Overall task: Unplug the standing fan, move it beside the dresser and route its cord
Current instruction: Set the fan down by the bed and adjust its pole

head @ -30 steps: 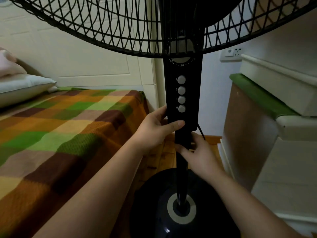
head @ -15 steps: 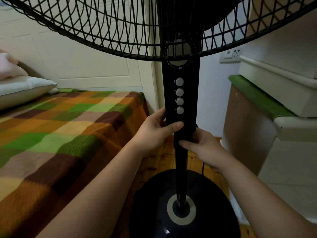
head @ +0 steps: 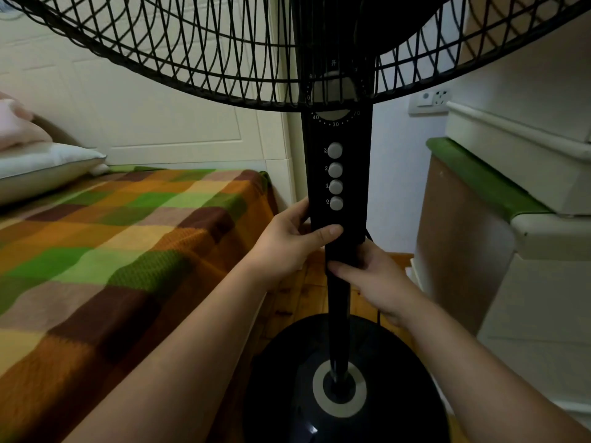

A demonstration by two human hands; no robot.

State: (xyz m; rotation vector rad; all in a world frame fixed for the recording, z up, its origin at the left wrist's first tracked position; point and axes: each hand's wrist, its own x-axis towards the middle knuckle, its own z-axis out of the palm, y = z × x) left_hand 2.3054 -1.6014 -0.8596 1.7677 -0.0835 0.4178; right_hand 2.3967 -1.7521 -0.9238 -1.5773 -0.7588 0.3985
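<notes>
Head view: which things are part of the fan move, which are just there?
In the job:
fan, both hands on its pole
left hand
right hand
cord
dresser
socket

Just there:
bed
pillow

We see black fan [head: 337,174], grey buttons [head: 335,187]; blanket [head: 128,238] checked orange, green, brown, yellow; white pillow [head: 41,167]; green-topped brown dresser [head: 460,244]; cream wall [head: 144,123].

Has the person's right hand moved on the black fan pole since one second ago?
Yes. The right hand has slid up the black fan pole, closer to the grey round speed buttons, and now grips just under the left hand.
</notes>
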